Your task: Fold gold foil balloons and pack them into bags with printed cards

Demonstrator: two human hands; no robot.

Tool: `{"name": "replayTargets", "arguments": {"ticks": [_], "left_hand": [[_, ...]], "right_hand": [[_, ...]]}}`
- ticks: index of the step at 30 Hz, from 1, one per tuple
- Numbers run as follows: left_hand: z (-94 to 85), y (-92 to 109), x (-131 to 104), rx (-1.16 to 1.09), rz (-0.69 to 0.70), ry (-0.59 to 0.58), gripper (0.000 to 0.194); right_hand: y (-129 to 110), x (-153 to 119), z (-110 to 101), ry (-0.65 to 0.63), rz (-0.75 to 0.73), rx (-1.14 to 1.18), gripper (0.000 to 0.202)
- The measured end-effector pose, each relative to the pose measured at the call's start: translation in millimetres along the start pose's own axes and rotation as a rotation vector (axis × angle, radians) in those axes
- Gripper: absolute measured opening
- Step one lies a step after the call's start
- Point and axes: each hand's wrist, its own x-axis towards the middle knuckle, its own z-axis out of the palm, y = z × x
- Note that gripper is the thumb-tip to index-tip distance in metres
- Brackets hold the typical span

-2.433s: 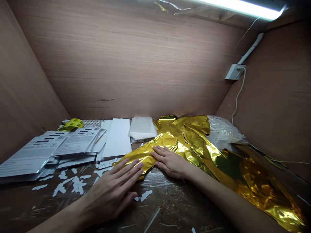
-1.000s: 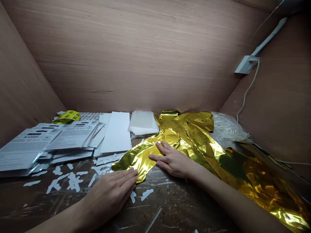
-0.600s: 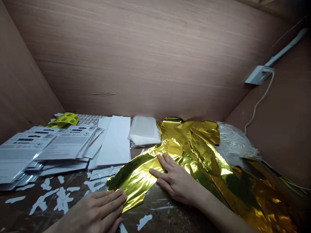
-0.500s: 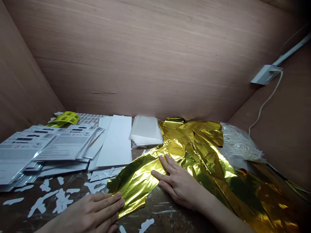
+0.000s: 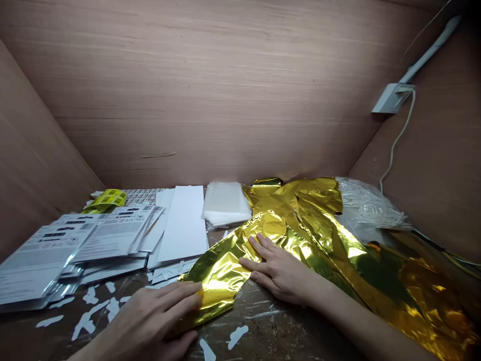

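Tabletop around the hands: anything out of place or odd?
Small white cut-outs lie loosely scattered near the left hand, untidy compared with the stacked packets. The gold foil under the right hand looks creased.

- In front of you is a dark brown worktop (image 5: pixel 278 333), scuffed and streaked.
- Crinkled gold foil (image 5: pixel 221 286) covers its middle and runs off to your right.
- At your far left, overlapping stacks of printed white packets (image 5: pixel 112 235) lie flat.
- Just beside them are blank white sheets (image 5: pixel 184 218).
- Next along, near the back, sits a pile of translucent sheets (image 5: pixel 227 200).
- At the back right, beside the foil, rests a clear plastic bag (image 5: pixel 372 205) with pale contents.
- Small white scraps (image 5: pixel 238 337) are scattered nearest you.
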Motion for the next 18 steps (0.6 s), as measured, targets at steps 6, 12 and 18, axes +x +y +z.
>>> {"name": "replayTargets", "arguments": {"ticks": [6,12,18], "left_hand": [[9.5,-10.4,-5.4,0.030,-0.072,0.025,0.050],[8.6,-27.8,7.8,-0.561,-0.130,0.165,0.038],[8.2,-50.8,40.8,-0.488,0.158,-0.113,0.037]], "right_hand": [[1.4,-1.4,2.5,0.016,-0.002,0.009,0.048],[3.8,-2.4,5.0,0.053,-0.016,0.050,0.047],[4.2,-4.7,4.5,0.093,-0.020,0.074,0.046]]}}
